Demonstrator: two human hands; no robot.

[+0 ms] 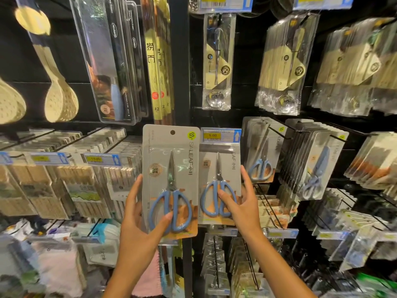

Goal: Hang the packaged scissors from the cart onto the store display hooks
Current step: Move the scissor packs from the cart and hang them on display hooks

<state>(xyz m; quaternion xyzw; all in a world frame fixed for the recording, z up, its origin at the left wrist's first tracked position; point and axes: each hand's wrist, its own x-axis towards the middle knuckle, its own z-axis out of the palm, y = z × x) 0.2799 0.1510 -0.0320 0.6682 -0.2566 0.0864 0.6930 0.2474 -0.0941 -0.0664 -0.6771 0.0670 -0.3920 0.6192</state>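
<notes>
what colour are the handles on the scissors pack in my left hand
Light blue, on the scissors pack held by the left hand; clearest in the head view.

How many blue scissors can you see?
4. One pack is in the left hand; one hangs under the right hand; two more hang to the right. More packs stacked behind may be hidden.

The hook with the price tag (pixel 221 136) is blocked in front by the hanging scissors pack (pixel 219 186). The black post (pixel 180 61) stands just to its left. Packed hooks (pixel 309 160) crowd the right side.
</notes>
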